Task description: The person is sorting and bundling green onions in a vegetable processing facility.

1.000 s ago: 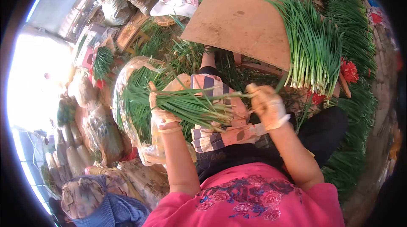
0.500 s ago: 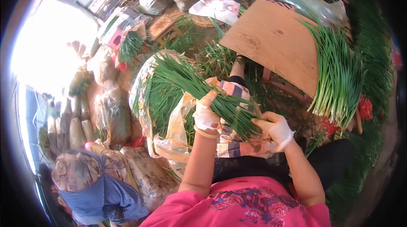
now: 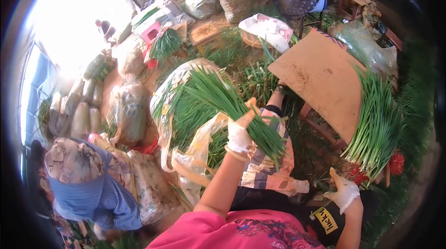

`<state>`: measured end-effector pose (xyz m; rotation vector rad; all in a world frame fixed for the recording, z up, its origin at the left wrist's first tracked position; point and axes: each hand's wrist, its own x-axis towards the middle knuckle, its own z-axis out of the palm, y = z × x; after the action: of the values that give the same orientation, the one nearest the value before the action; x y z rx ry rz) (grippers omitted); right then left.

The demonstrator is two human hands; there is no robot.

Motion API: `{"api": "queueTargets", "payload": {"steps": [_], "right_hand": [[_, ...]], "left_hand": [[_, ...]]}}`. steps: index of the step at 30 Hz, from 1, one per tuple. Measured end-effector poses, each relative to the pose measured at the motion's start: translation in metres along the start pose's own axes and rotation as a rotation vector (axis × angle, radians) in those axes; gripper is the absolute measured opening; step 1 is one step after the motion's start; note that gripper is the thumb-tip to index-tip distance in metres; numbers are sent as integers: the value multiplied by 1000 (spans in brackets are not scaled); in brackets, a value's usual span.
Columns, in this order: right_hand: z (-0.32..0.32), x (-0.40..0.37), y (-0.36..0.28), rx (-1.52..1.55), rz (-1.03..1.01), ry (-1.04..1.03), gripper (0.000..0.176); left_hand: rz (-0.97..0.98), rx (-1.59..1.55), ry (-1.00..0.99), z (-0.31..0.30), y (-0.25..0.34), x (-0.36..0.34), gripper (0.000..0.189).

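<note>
My left hand [image 3: 240, 136], in a thin whitish glove with bare fingertips and a bangle at the wrist, grips a bunch of chives [image 3: 265, 143] over my lap. The leaves spread up and left above an open plastic sack [image 3: 190, 151], which holds more chives [image 3: 183, 109]. My right hand [image 3: 344, 190], gloved alike, is apart from the bunch, over my right thigh. Its fingers are spread, and I see nothing in them. Close by, a pile of chives with pale stems [image 3: 371, 128] lies along the edge of a brown board [image 3: 320, 79].
Another person [image 3: 93, 184] in a patterned hat and blue clothing is at the lower left. Filled plastic bags [image 3: 127, 114] stand on the left. A small wooden stool [image 3: 204, 35] and a basket with a white cloth [image 3: 267, 30] are farther back. Loose greens litter the ground.
My right hand has let go of the bunch's lower end and moved right and down, opening. My left hand still grips the chives. The view has shifted, showing more of the back.
</note>
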<state>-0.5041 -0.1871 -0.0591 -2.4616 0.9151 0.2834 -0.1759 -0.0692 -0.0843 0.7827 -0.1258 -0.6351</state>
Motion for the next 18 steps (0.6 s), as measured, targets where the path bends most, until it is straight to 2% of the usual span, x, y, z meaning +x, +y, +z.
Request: {"api": "queueTargets", "payload": {"steps": [1,2,4,5,6,7,8,10,12,15,16,18], "right_hand": [[-6,9,-4,-134,45,0,68],[-4,18,4,34,-135,232,59],[-47,30,-34,333,-175,324,40],[-63,38,-49,217,-389,490,33],[-79,45,-65,205,-479,562,29],[-94,52,-80,187,-566,635,25],[-106,57,-97,291,-532,612,23],[-113,76,-121,406,-673,687,20],[-119,85,-144,334,-523,544,21],[-105,119,-149,183,-953,642,22],[-106,107,-161,506,-769,407,20],[-116,88,-165,716,-875,352,24]], "left_hand": [[-54,60,15,16,4,-11,26],[-39,108,-50,19,-6,-12,27],[-7,224,-224,28,-21,-22,28],[-84,255,-220,36,-26,-30,30],[-132,152,-252,49,-26,-44,31],[-165,199,-287,52,-33,-47,32],[-197,248,-318,54,-39,-48,33],[-151,247,-370,73,-35,-64,37],[-97,346,-390,75,-41,-72,40],[44,703,-378,49,-74,-60,45],[10,585,-360,52,-71,-55,43],[-101,352,-292,57,-58,-46,40]]}}
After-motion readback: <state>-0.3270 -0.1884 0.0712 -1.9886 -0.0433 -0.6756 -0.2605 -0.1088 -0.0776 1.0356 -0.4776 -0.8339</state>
